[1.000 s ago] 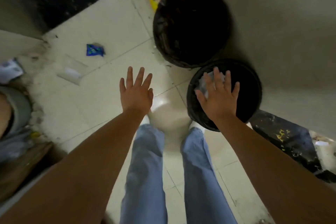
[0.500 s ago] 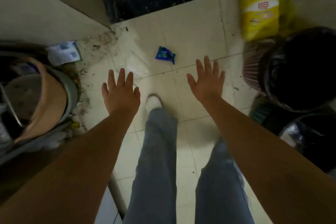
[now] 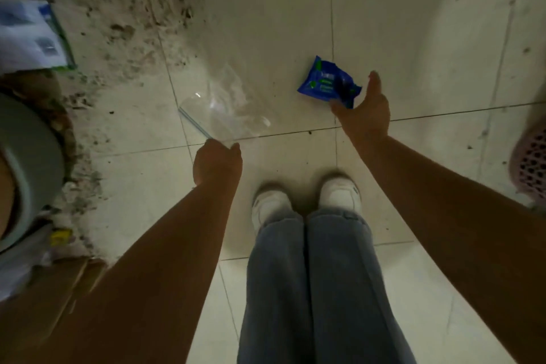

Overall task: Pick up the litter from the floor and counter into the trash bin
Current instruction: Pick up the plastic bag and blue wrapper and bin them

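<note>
Left hand (image 3: 217, 163) pinches the clear bag's (image 3: 227, 103) near corner on the floor (image 3: 413, 38) — right hand (image 3: 365, 109), spread, touches the blue wrapper (image 3: 323, 83).

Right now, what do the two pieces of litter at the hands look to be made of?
Clear bag: thin transparent plastic film, glossy; the tiles show through and highlights glint on it. Blue wrapper: crinkled printed plastic or foil film, probably; shiny creases, exact material unclear.

Dim light falls on a pale tiled floor (image 3: 413, 23) with dark grout lines, crusted with brown grime (image 3: 124, 38) along its left edge beside a grey basin (image 3: 32, 156).
</note>
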